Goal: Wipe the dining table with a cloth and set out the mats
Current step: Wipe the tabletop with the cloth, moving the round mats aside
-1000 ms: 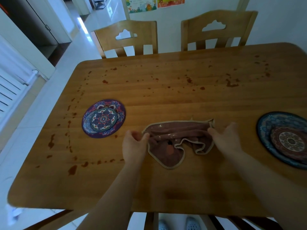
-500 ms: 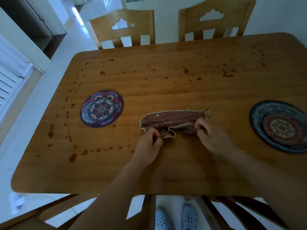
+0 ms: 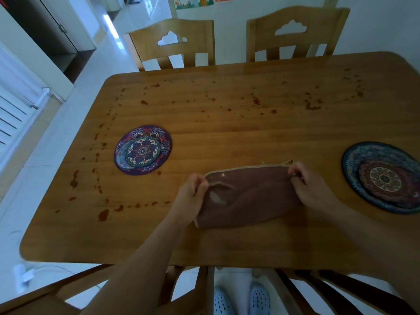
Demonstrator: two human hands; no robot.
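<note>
A brown cloth [image 3: 250,196] with a pale hem is stretched out just above the near middle of the wooden dining table [image 3: 227,123]. My left hand [image 3: 193,194] pinches its upper left corner and my right hand [image 3: 311,189] pinches its upper right corner. A round purple patterned mat [image 3: 143,150] lies on the table's left side. At the right edge lies a stack of round mats [image 3: 384,178], a smaller reddish one on a larger blue one. Dark reddish stains dot the far and left parts of the table.
Two wooden chairs [image 3: 175,44] stand at the table's far side, the second chair [image 3: 295,32] to the right. Another chair [image 3: 204,292] is tucked under the near edge. A white radiator [image 3: 13,110] lines the left wall.
The cloth was bunched and narrow half a second ago. Both hands have since taken its upper corners and pulled it open into a flat, wider sheet.
</note>
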